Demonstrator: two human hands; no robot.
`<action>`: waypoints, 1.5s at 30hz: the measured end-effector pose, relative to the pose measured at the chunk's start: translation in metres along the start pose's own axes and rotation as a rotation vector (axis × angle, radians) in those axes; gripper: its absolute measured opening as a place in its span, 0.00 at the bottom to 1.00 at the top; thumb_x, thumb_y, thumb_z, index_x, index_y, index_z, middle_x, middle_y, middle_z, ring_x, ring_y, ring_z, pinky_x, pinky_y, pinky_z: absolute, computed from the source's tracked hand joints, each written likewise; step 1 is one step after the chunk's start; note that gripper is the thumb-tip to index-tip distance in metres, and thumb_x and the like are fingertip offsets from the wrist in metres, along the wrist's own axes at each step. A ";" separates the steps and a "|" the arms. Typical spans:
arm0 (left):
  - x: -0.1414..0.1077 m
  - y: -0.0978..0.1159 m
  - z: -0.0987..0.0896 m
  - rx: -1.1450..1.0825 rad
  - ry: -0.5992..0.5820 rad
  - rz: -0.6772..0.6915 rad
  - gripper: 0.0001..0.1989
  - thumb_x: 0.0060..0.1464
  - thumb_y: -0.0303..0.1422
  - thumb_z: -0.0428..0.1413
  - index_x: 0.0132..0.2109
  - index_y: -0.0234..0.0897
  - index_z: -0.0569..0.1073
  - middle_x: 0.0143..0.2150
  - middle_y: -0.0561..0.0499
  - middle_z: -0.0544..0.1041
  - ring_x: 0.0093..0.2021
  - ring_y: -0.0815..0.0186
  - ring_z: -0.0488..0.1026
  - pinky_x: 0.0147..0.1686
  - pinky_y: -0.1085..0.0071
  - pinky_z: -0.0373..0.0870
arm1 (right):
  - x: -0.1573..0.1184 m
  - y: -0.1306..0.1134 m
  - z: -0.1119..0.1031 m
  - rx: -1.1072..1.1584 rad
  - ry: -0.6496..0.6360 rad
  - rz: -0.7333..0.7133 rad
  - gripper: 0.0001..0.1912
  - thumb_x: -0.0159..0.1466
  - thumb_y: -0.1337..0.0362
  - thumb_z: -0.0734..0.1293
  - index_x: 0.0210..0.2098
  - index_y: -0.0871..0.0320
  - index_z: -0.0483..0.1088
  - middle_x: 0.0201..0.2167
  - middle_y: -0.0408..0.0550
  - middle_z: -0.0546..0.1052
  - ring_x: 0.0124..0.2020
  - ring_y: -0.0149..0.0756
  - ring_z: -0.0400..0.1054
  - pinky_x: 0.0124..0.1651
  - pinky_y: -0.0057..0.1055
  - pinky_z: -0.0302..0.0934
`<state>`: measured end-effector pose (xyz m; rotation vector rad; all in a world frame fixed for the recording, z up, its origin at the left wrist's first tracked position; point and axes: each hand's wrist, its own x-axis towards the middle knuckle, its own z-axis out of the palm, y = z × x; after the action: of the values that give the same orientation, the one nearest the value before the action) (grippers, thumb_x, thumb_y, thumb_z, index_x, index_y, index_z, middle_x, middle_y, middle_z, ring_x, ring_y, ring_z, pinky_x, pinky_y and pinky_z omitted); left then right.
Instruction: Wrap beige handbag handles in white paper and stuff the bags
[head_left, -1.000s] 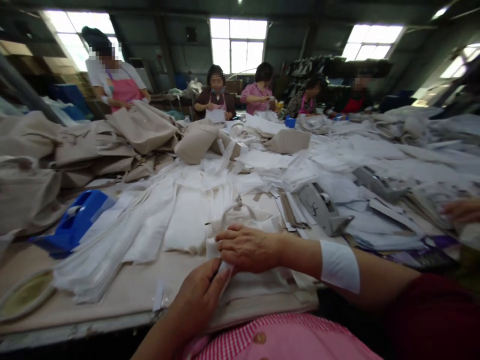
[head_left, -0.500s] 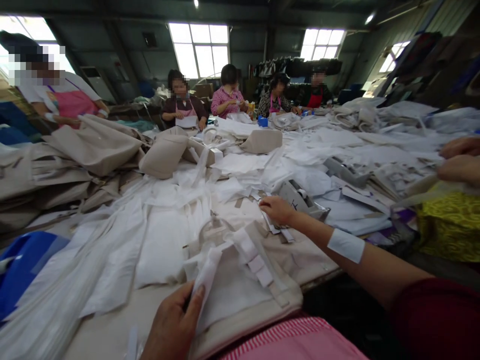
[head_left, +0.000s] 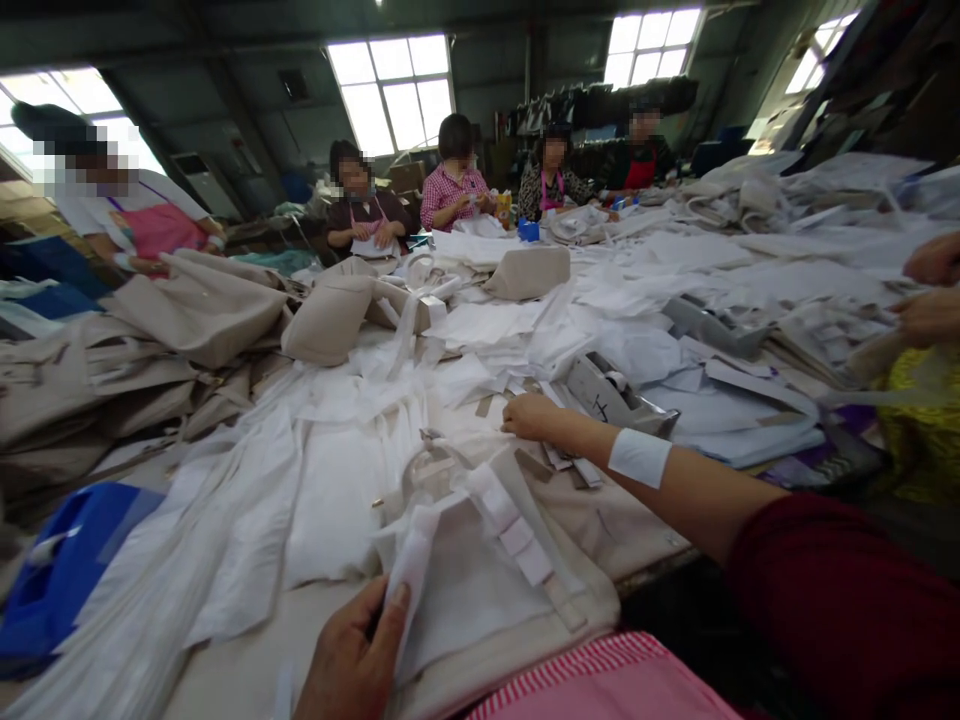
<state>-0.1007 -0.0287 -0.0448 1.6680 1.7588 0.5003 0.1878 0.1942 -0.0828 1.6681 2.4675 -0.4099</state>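
My left hand [head_left: 358, 650] pinches a folded piece of thin white wrapping [head_left: 414, 548] between thumb and fingers. It belongs to a beige bag [head_left: 600, 590] lying flat at the table's near edge, covered by a white sheet. Wrapped pieces and a strap [head_left: 517, 535] cross the bag's top. Farther forward, my right hand [head_left: 529, 415], with a white patch [head_left: 640, 458] on the forearm, is down on the table with fingers drawn together; whatever they hold is hidden. Small grey and white strips [head_left: 577, 470] lie beside it. A grey tape dispenser [head_left: 615, 395] stands just to its right.
Stacked white sheets [head_left: 330, 500] lie left of the bag, with a blue tape dispenser [head_left: 67, 570] at far left. Beige bags [head_left: 202, 310] pile up behind. Several co-workers stand or sit across the table; another person's hands [head_left: 934, 290] are at the right edge.
My right hand has shifted slightly left and farther forward over the table. My left hand keeps its hold on the wrapping. The view has tilted a little.
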 end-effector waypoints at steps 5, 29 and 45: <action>-0.003 0.005 0.001 -0.053 0.036 -0.002 0.21 0.58 0.50 0.49 0.40 0.40 0.79 0.31 0.52 0.79 0.37 0.59 0.75 0.36 0.73 0.72 | 0.044 -0.014 0.006 -0.055 0.085 -0.021 0.20 0.66 0.55 0.65 0.47 0.66 0.73 0.49 0.62 0.75 0.50 0.47 0.70 0.51 0.40 0.64; 0.001 -0.010 0.001 -0.084 0.021 0.046 0.23 0.60 0.48 0.47 0.47 0.38 0.78 0.39 0.51 0.81 0.41 0.59 0.77 0.39 0.74 0.72 | -0.103 0.060 0.038 -0.057 0.133 -0.404 0.12 0.61 0.75 0.61 0.38 0.62 0.75 0.40 0.56 0.75 0.41 0.39 0.67 0.44 0.33 0.60; -0.004 -0.007 0.002 -0.014 0.045 0.018 0.27 0.58 0.52 0.46 0.44 0.36 0.78 0.36 0.50 0.80 0.41 0.58 0.77 0.39 0.72 0.72 | -0.083 0.070 0.001 0.132 0.224 -0.233 0.11 0.62 0.70 0.62 0.32 0.62 0.77 0.34 0.54 0.79 0.37 0.40 0.71 0.44 0.33 0.62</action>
<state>-0.1046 -0.0340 -0.0497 1.6760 1.7699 0.5615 0.2840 0.1448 -0.0729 1.5535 2.8731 -0.4425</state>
